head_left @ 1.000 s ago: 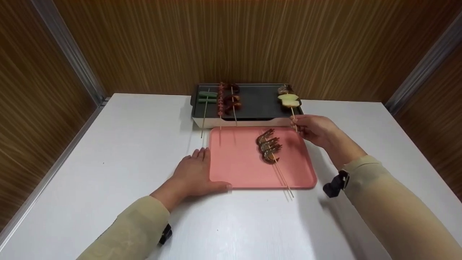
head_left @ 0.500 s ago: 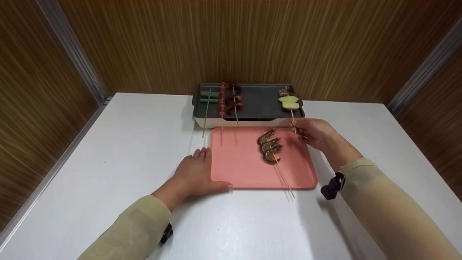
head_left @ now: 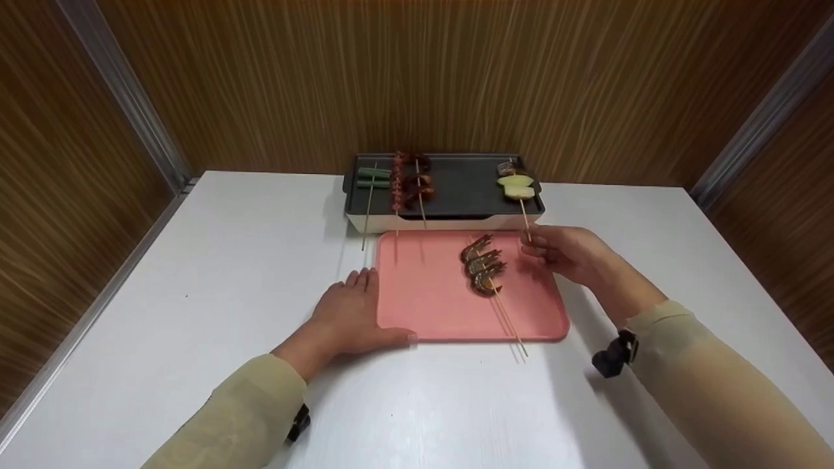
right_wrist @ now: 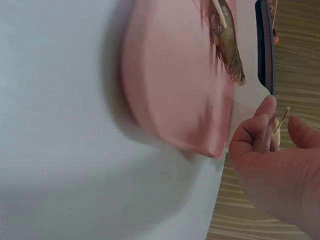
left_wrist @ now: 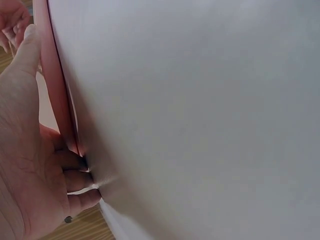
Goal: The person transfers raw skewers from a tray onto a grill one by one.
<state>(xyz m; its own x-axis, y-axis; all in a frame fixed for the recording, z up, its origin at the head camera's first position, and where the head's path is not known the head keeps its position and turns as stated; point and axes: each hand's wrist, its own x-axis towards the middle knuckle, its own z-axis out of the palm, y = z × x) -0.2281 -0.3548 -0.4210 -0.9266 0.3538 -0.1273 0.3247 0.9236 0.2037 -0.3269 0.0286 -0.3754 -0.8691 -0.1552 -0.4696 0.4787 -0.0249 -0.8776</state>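
Observation:
A skewer of pale vegetable slices lies at the right end of the dark grill plate, its stick reaching over the front edge. My right hand is at the stick's lower end. In the right wrist view, the thumb stands apart from the fingers, with the bare stick in the gap. My left hand rests against the left side of the pink tray, thumb along its front edge. A shrimp skewer lies on the tray, its stick passing over the front rim.
On the grill's left side lie a green vegetable skewer, a thin red skewer and a dark reddish skewer. Their sticks overhang the front. The white table meets wood-grain panels behind and at both sides.
My right hand has moved slightly down and back toward me, and its thumb has come off the vegetable skewer's stick. The skewer stays on the grill. My left hand has not moved.

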